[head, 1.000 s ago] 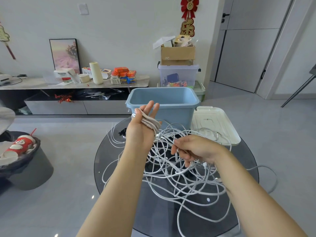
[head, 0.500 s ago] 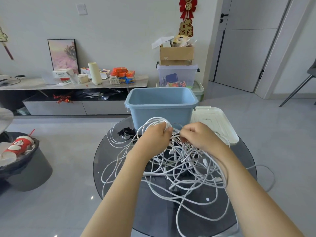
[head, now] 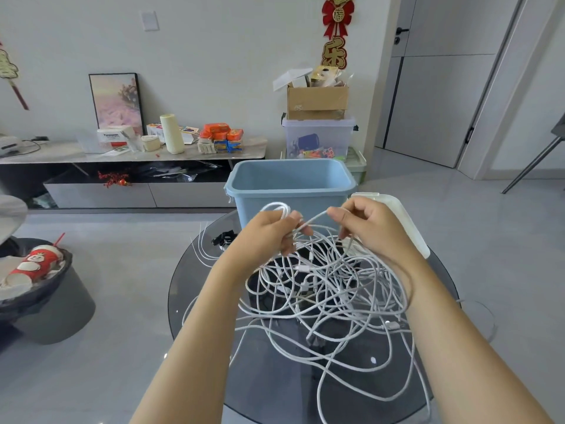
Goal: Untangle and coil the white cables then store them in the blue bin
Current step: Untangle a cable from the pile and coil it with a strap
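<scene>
A tangle of white cables (head: 330, 298) lies spread over a round dark glass table (head: 214, 301). Behind it at the table's far edge stands the blue bin (head: 290, 185), which looks empty. My left hand (head: 269, 237) grips a small coil of white cable whose loop sticks up above the fist. My right hand (head: 370, 228) pinches the same cable a short way to the right, so a taut stretch runs between the two hands. Both hands hover above the tangle, just in front of the bin.
A white bin lid (head: 406, 228) lies on the table to the right of the bin. A small black object (head: 223, 238) sits left of the bin. A dark waste bin with a red cup (head: 36, 270) stands on the floor at left; a low cabinet lines the far wall.
My left hand turned from an open palm with loops draped on it to a fist round the coil. My right hand rose from the tangle and drew a stretch of cable taut.
</scene>
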The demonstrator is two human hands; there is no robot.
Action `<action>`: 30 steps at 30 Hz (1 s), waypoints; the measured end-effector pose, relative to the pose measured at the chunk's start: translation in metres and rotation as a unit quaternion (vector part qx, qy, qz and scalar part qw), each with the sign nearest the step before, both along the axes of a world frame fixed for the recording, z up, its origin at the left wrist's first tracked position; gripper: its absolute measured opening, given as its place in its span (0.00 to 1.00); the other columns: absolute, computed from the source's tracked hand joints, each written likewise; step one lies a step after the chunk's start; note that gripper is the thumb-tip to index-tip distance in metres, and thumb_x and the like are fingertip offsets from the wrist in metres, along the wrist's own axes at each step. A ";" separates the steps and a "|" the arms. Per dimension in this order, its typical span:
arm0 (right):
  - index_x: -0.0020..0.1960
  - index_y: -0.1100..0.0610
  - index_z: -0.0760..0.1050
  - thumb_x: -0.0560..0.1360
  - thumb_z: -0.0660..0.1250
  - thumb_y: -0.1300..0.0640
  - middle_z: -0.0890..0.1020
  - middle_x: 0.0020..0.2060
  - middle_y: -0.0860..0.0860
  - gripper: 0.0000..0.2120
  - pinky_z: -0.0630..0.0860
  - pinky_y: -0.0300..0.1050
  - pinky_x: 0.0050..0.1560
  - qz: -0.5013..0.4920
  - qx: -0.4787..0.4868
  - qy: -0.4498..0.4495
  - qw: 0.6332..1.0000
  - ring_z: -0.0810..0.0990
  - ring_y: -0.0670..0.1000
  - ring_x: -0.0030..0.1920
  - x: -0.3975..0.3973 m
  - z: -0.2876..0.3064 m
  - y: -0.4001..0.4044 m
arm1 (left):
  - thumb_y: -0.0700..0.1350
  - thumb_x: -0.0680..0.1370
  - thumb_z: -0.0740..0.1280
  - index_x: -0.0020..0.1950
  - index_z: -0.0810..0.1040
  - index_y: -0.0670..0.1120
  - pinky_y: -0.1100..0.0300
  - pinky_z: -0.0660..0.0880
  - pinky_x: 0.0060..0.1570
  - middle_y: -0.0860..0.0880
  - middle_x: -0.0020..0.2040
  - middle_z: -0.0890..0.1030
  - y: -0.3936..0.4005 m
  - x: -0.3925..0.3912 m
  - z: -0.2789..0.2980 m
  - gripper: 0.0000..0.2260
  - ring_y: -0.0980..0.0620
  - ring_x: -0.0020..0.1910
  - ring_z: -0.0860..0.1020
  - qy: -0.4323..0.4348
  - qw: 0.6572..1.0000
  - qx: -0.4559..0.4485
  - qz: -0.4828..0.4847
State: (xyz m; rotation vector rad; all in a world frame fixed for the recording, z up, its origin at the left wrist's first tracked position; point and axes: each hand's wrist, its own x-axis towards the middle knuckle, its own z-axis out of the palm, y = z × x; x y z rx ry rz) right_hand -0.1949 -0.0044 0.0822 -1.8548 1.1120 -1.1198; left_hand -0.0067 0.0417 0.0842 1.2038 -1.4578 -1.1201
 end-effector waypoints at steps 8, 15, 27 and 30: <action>0.37 0.50 0.75 0.74 0.62 0.42 0.71 0.27 0.45 0.14 0.61 0.35 0.30 0.019 -0.085 0.059 0.994 0.66 0.42 0.28 0.021 -0.005 -0.006 | 0.49 0.76 0.60 0.38 0.76 0.43 0.60 0.78 0.36 0.55 0.19 0.59 0.006 -0.004 0.013 0.13 0.58 0.21 0.62 0.397 0.910 0.067 -0.104; 0.45 0.52 0.76 0.81 0.56 0.52 0.74 0.30 0.45 0.12 0.67 0.39 0.35 0.071 0.033 0.225 0.971 0.70 0.42 0.29 0.018 -0.028 0.005 | 0.47 0.83 0.56 0.38 0.76 0.44 0.38 0.74 0.57 0.54 0.30 0.77 -0.001 0.013 0.021 0.17 0.54 0.41 0.82 0.648 0.759 -0.051 -0.037; 0.47 0.51 0.77 0.80 0.59 0.48 0.77 0.32 0.46 0.11 0.68 0.41 0.37 0.099 -0.060 0.253 0.960 0.74 0.47 0.35 0.036 0.000 0.026 | 0.50 0.82 0.58 0.46 0.75 0.50 0.56 0.73 0.53 0.51 0.43 0.85 -0.007 -0.004 -0.015 0.09 0.53 0.48 0.81 0.036 0.973 -0.147 0.177; 0.36 0.50 0.72 0.77 0.64 0.50 0.71 0.23 0.45 0.12 0.62 0.38 0.29 0.043 -0.128 0.195 0.971 0.68 0.45 0.25 0.037 -0.001 0.028 | 0.51 0.81 0.59 0.46 0.75 0.50 0.56 0.74 0.50 0.51 0.43 0.83 -0.004 -0.009 -0.016 0.09 0.53 0.46 0.80 -0.103 0.970 -0.125 0.181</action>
